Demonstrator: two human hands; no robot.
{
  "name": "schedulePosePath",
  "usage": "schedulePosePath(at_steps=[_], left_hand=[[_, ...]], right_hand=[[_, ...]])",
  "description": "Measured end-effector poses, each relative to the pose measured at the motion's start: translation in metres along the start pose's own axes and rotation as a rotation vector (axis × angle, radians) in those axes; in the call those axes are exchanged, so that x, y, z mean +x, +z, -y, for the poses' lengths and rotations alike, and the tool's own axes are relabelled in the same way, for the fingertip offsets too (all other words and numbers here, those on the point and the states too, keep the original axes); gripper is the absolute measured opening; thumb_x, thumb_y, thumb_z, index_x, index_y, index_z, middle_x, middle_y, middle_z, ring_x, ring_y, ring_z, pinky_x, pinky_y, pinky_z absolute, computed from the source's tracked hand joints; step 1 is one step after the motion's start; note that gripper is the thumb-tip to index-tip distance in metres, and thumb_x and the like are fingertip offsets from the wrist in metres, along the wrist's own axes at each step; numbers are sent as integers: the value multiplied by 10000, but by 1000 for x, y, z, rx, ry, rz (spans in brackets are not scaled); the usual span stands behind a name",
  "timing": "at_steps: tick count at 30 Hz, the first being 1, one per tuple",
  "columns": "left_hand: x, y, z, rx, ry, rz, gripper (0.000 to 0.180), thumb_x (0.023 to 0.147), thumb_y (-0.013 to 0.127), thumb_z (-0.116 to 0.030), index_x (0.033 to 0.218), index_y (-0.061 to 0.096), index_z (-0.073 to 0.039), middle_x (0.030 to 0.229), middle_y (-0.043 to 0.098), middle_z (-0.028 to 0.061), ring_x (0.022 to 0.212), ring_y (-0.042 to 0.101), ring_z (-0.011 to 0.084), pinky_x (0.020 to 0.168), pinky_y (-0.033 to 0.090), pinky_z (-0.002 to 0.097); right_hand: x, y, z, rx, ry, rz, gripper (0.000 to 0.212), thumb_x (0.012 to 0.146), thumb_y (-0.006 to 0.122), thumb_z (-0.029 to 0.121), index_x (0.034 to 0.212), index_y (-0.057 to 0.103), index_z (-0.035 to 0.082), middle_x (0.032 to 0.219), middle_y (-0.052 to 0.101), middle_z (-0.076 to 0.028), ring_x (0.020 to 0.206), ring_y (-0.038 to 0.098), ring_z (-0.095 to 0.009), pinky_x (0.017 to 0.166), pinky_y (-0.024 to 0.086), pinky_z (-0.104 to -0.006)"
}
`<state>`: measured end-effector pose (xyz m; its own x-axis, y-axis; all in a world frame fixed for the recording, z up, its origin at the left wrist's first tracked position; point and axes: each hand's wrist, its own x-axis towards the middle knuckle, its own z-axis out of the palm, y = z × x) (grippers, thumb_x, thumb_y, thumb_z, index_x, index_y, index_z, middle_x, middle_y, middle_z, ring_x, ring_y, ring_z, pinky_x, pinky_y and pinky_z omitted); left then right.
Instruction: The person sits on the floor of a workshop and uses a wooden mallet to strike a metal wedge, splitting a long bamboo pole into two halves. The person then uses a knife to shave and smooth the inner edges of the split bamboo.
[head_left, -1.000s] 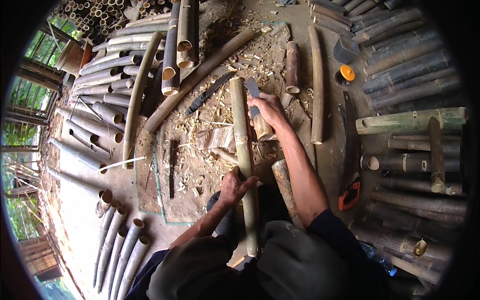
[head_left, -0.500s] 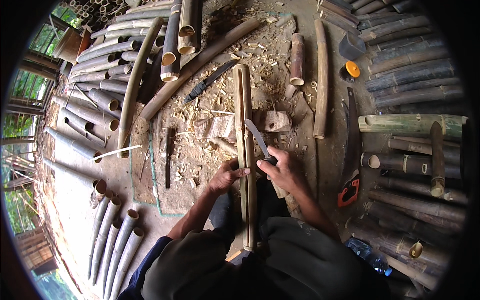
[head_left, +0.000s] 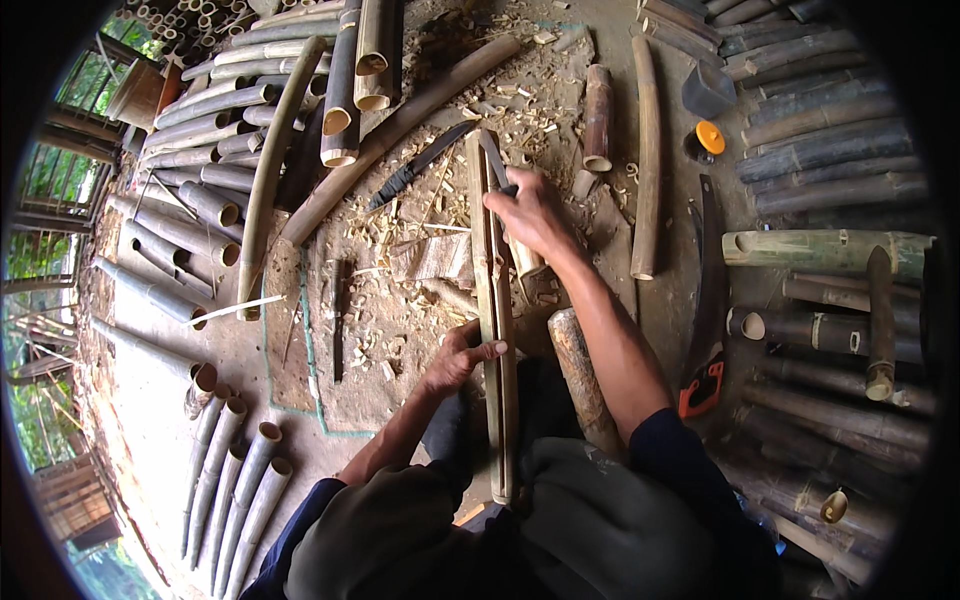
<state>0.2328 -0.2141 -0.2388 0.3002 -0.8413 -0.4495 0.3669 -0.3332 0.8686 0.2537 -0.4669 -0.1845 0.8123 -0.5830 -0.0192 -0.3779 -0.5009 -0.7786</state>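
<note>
A long bamboo piece [head_left: 490, 400] with a slot running down its length stands between my legs, its far end tilted away from me. My left hand [head_left: 460, 360] is wrapped round its middle, thumb across the front. In my right hand [head_left: 532, 212] is a knife [head_left: 492, 156], its grey blade lying along the slot near the far end. The knife's handle is mostly hidden in my fist. Beneath the bamboo rests a rough wooden block [head_left: 432, 262], partly covered by it and my right arm.
Pale shavings cover the mat ahead. A machete with a wrapped handle [head_left: 400, 178] and a thin dark tool [head_left: 338, 320] lie left. To the right are an orange-handled saw [head_left: 703, 382], a jar with an orange lid [head_left: 710, 138] and stacked bamboo [head_left: 830, 180]. A short log [head_left: 583, 380] stands by my right leg.
My right hand has slid the knife away from me, from the middle of the bamboo to near its far end. My left hand keeps its grip in nearly the same place.
</note>
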Motion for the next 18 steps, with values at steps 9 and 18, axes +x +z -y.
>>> schedulePosePath(at_steps=[9, 18], left_hand=[[-12, 9, 4, -97, 47, -6, 625, 850, 867, -305, 1318, 612, 22, 1162, 721, 112, 1079, 652, 186, 989, 501, 359], [-11, 27, 7, 16, 40, -213, 414, 831, 854, -219, 1093, 677, 48, 906, 746, 103, 788, 688, 159, 738, 564, 315]], right_hand=[[-166, -36, 28, 402, 301, 223, 496, 967, 696, 265, 1242, 576, -130, 1007, 684, -278, 851, 720, -297, 677, 571, -392], [-240, -20, 10, 52, -45, 70, 390, 916, 695, 193, 1202, 628, -63, 994, 677, -262, 919, 686, -434, 779, 559, -471]])
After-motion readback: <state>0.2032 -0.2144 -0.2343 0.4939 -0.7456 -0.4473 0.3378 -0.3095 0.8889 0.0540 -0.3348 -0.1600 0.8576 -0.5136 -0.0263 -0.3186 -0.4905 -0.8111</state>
